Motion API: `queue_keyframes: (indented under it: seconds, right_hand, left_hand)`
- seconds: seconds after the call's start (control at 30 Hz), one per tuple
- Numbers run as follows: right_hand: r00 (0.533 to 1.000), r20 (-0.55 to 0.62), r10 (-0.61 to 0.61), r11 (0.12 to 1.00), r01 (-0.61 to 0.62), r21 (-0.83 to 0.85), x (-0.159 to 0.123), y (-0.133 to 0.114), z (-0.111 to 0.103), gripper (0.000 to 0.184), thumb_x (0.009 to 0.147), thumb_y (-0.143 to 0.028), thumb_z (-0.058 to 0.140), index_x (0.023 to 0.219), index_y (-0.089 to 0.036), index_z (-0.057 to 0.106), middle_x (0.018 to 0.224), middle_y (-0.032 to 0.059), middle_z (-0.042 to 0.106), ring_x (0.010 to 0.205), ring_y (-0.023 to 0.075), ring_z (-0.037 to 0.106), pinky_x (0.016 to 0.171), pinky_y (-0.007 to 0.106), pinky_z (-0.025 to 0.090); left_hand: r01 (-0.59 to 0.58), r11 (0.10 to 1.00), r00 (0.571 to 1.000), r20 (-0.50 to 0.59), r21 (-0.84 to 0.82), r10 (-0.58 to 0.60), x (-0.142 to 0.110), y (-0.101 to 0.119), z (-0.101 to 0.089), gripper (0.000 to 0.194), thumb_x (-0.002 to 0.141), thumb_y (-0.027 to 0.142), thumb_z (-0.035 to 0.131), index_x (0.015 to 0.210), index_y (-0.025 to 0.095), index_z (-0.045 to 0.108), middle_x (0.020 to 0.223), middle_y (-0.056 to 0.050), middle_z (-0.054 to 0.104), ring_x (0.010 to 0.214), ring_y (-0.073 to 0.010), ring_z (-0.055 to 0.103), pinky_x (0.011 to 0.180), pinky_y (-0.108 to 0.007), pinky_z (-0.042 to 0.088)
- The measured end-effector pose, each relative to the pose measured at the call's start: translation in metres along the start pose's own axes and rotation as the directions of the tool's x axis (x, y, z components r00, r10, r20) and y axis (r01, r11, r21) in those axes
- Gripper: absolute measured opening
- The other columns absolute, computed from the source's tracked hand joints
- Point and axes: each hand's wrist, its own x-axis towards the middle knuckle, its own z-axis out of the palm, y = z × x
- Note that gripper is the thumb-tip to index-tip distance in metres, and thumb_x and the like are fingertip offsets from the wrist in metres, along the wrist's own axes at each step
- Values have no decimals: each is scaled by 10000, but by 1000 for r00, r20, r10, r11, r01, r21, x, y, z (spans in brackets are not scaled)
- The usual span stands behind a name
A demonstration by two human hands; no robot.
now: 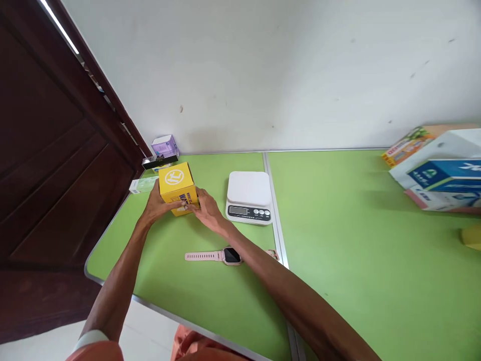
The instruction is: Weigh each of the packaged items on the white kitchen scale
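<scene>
- Green table [356, 250], cartons [443, 173] piled at right.
- White scale [248, 188] beside the metal strip [278, 225].
- Yellow box [177, 185], left of the scale: white logo on top, dark lettering in front.
- Left hand [153, 205] and right hand [208, 207] grasping the box's opposite sides, 2 thumbs across its front; right forearm [270, 265] passing over the pink smartwatch [232, 255].

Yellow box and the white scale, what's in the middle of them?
In the head view, the right hand lies there, gripping the yellow box, with a stretch of green tabletop before the white scale.
</scene>
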Motion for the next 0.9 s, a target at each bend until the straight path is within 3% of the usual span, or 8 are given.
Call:
queue_keyframes:
  seconds: [0.1,0.23,0.37,0.53,0.7,0.9]
  right_hand:
    - [996,-67,-60,998,61,-1,-8,-9,-19,534,975,-221,766,1482,-203,601,1373,169,726,1237,335,721,1082,531,629]
    - [963,-220,-156,986,164,16,-16,-10,-60,591,1025,-393,750,1556,-209,568,1426,183,704,1254,345,727,1073,568,651]
    - [926,-349,-144,989,148,-14,-30,7,-108,605,998,-522,758,1519,-242,631,1441,163,719,1255,358,728,1044,573,665]
    - [890,-455,-28,1000,20,-22,-57,38,-154,600,936,-588,775,1427,-251,701,1389,142,762,1219,362,742,992,568,672]
    - [875,-481,49,999,-49,13,-74,60,-172,613,917,-623,769,1389,-237,713,1352,151,774,1191,360,754,917,552,682]
    - [880,-473,46,999,-49,8,-71,71,-172,642,916,-588,779,1428,-209,695,1364,165,761,1212,363,739,1017,597,650]
  left_hand:
    - [-134,988,988,-66,83,140,4,20,5,1034,453,474,1113,1315,227,598,1338,-136,752,1267,-389,740,1090,-618,642]
    - [-252,967,968,-5,30,252,20,56,24,1065,447,500,1114,1337,212,605,1371,-148,735,1278,-390,733,1081,-598,648]
    - [-283,955,953,86,-93,291,40,79,72,1102,459,514,1114,1384,217,593,1446,-168,706,1351,-414,699,1107,-603,632]
    - [-242,952,935,215,-189,280,57,87,143,1062,487,518,1112,1375,231,605,1451,-159,714,1388,-428,677,1148,-616,597]
    - [-190,956,918,306,-224,254,64,84,181,1042,502,492,1112,1373,222,610,1452,-164,728,1369,-416,698,1150,-597,597]
    - [-127,963,918,340,-237,205,69,77,186,1016,536,505,1099,1373,206,607,1496,-188,709,1370,-413,698,1135,-588,604]
